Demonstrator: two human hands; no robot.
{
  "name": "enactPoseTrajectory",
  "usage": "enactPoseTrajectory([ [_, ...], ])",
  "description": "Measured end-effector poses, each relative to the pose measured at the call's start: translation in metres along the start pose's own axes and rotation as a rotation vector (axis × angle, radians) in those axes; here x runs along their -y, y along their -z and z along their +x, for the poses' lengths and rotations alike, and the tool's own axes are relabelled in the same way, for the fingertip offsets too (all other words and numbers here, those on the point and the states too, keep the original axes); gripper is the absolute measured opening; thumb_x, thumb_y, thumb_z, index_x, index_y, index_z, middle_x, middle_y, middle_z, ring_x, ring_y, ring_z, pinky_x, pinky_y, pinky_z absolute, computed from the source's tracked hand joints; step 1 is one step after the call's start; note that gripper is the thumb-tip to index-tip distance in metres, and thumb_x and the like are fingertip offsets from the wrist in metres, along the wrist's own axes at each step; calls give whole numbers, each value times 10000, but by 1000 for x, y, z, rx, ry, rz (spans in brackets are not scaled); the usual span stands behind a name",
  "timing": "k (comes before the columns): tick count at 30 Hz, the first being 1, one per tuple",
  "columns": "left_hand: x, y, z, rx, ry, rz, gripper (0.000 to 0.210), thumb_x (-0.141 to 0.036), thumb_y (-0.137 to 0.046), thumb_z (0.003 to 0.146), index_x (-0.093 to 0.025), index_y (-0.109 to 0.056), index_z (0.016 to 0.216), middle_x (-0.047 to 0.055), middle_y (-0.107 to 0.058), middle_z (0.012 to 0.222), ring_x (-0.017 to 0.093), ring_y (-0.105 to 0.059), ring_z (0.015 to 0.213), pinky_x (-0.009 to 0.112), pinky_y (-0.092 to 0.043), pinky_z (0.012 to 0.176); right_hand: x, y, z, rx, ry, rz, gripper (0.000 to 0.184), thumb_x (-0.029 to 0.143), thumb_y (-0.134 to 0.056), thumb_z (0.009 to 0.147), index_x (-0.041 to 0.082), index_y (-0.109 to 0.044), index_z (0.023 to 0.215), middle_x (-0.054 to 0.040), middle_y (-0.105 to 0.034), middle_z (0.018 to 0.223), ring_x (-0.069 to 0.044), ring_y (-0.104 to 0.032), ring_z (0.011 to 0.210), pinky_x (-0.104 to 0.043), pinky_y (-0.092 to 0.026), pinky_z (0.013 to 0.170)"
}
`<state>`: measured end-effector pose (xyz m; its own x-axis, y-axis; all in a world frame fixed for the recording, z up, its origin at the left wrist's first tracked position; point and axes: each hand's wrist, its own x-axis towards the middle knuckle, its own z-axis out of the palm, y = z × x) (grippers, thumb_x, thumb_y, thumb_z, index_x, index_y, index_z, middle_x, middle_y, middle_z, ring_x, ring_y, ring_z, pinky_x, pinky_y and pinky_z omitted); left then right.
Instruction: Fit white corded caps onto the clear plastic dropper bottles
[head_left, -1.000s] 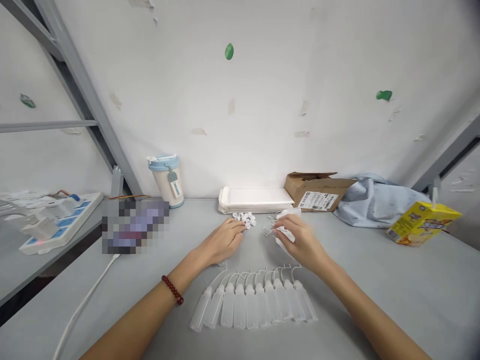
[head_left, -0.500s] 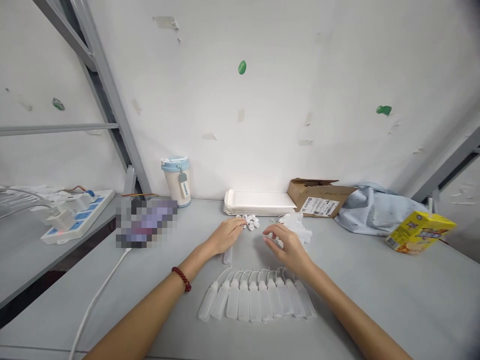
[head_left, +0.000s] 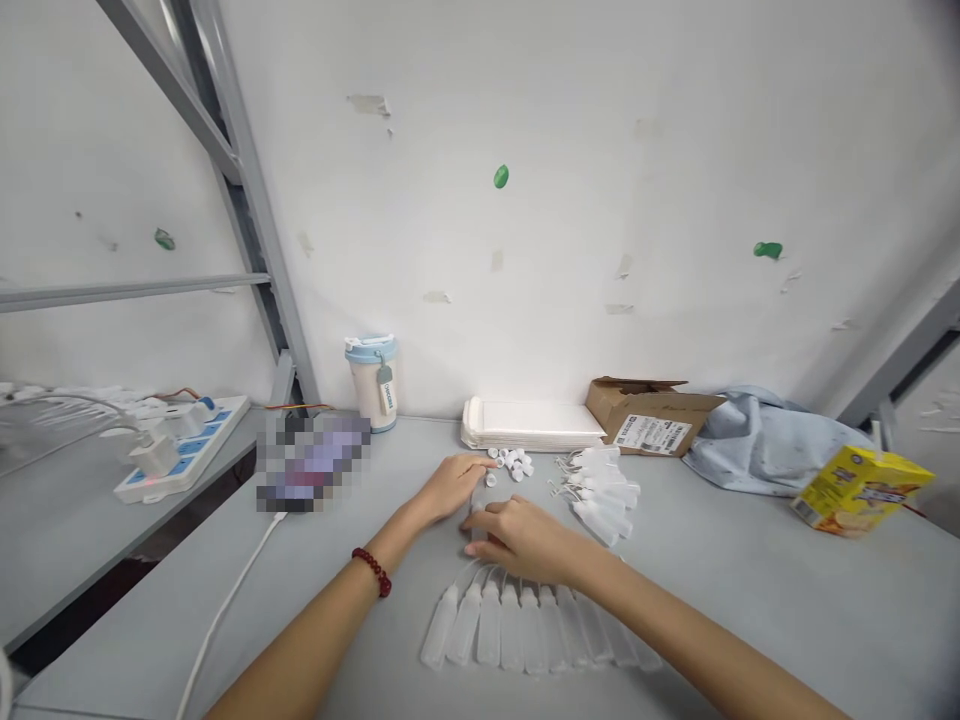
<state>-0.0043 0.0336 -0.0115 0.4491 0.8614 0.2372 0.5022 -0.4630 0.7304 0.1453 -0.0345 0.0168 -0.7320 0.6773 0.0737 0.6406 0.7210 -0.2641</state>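
Note:
My left hand (head_left: 450, 487) reaches to the small white caps (head_left: 517, 463) piled on the table, fingers stretched out and fingertips touching the nearest ones. Below its fingers lies a translucent plastic squeeze bottle (head_left: 478, 497), partly hidden. My right hand (head_left: 521, 538) has its thumb and fingers closed around the lower part of that bottle. In front of me, a fanned row of several similar bottles (head_left: 490, 625) with thin tubes at their tops lies flat, its right part hidden under my right forearm.
More translucent bottles (head_left: 604, 490) lie at right of the caps. Behind are a stack of white packs (head_left: 532, 425), a cardboard box (head_left: 645, 415) and blue cloth (head_left: 765, 440). A yellow drink carton (head_left: 862, 490) stands right; a tumbler (head_left: 375, 385), phone (head_left: 319, 465) and power strip (head_left: 187, 450) stand left.
My right hand has moved left, from beside the loose bottles to the single bottle below my left hand. The left hand stays by the caps. The whole view has shifted slightly.

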Motion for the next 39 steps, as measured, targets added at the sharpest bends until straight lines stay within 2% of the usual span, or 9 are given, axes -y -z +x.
enactPoseTrajectory([
  [6, 3, -5, -1, -6, -36, 44, 297, -239, -477, 783, -208, -669, 1007, 53, -628, 1092, 219, -531, 1046, 345, -406, 928, -8, -1, -6, -15, -18, 39, 225, 308, -457, 884, 184, -610, 992, -35, -617, 745, -125, -516, 567, -225, -361, 550],
  [13, 5, -2, 1, 4, 7, 69, 244, -287, -503, 785, -180, -675, 921, 62, -626, 958, 196, -567, 886, 297, -455, 788, -19, 1, -8, 9, -39, 136, 235, 339, -440, 886, 196, -612, 958, -11, -591, 699, -104, -475, 512, -211, -337, 517],
  [21, 9, 3, 3, -58, 121, 52, 235, -358, -541, 733, -143, -632, 707, 49, -621, 767, 203, -552, 747, 315, -430, 703, -39, 5, -26, -110, -95, 89, 200, 304, -425, 887, 224, -593, 962, -1, -548, 667, -135, -503, 587, -224, -355, 545],
  [24, 7, 4, 3, -82, 168, -13, 237, -368, -542, 723, -145, -600, 668, 26, -612, 681, 179, -543, 664, 301, -430, 657, -44, 3, -36, -164, -124, 113, 193, 281, -408, 891, 227, -571, 980, -8, -559, 720, -137, -512, 612, -238, -380, 577],
  [27, 2, 6, 2, -65, 205, -127, 245, -376, -543, 723, -144, -565, 647, 13, -597, 635, 152, -544, 603, 281, -442, 605, -49, 2, -46, -233, -174, 162, 189, 253, -375, 895, 224, -548, 966, -19, -557, 776, -137, -512, 643, -250, -394, 603],
  [33, -24, 1, -7, 82, 228, -385, 215, -350, -598, 710, -143, -542, 700, 15, -609, 633, 121, -567, 535, 248, -479, 520, -53, 12, -57, -371, -251, 393, 133, 231, -392, 872, 213, -522, 849, 7, -531, 707, -132, -472, 642, -224, -355, 539],
  [36, -40, -2, -13, 73, 205, -494, 217, -350, -615, 719, -138, -578, 749, 16, -610, 662, 115, -569, 561, 244, -486, 545, -49, 16, -57, -397, -232, 510, 124, 189, -410, 849, 204, -523, 798, 1, -564, 739, -126, -479, 648, -227, -355, 555],
  [39, -52, -3, -17, 25, 171, -561, 245, -365, -623, 728, -133, -623, 807, 14, -596, 662, 112, -557, 566, 248, -486, 566, -42, 17, -56, -367, -204, 601, 129, 150, -429, 818, 197, -541, 772, -1, -585, 753, -126, -495, 659, -237, -372, 587],
])
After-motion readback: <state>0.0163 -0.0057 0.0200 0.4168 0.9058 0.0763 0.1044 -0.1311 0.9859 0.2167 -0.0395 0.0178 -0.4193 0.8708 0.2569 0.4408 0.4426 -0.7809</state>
